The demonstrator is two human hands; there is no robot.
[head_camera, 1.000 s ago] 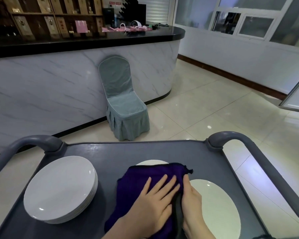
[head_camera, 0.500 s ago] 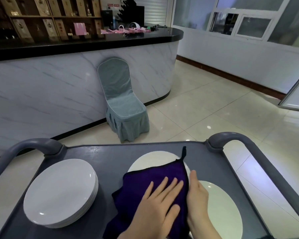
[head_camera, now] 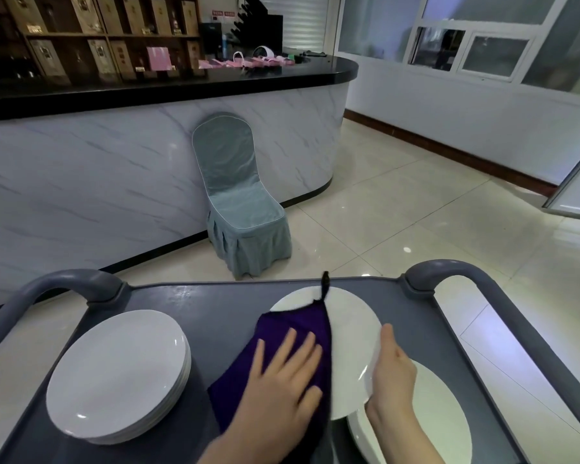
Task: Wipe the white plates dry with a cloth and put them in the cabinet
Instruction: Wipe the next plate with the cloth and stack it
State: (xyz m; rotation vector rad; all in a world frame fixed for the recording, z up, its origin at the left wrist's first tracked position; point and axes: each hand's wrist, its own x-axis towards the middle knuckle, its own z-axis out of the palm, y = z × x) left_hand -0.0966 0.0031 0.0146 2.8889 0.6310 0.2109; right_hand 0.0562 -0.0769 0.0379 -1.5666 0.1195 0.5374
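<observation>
A white plate (head_camera: 352,333) lies in the middle of the grey cart top (head_camera: 215,306). A purple cloth (head_camera: 292,333) covers the plate's left half. My left hand (head_camera: 282,383) lies flat on the cloth with its fingers spread. My right hand (head_camera: 394,370) holds the plate's right rim, thumb on top. Another white plate (head_camera: 442,410) sits under my right hand at the near right. A stack of white plates (head_camera: 114,373) stands on the cart's left side.
The cart has grey looped handles at the far left (head_camera: 64,283) and far right (head_camera: 456,269). Beyond it a covered grey-green chair (head_camera: 241,202) stands against a marble bar counter (head_camera: 98,169). Tiled floor (head_camera: 416,212) stretches to the right.
The cloth has slid left under my left hand, baring the plate's right half. My right hand has shifted right to the plate's rim.
</observation>
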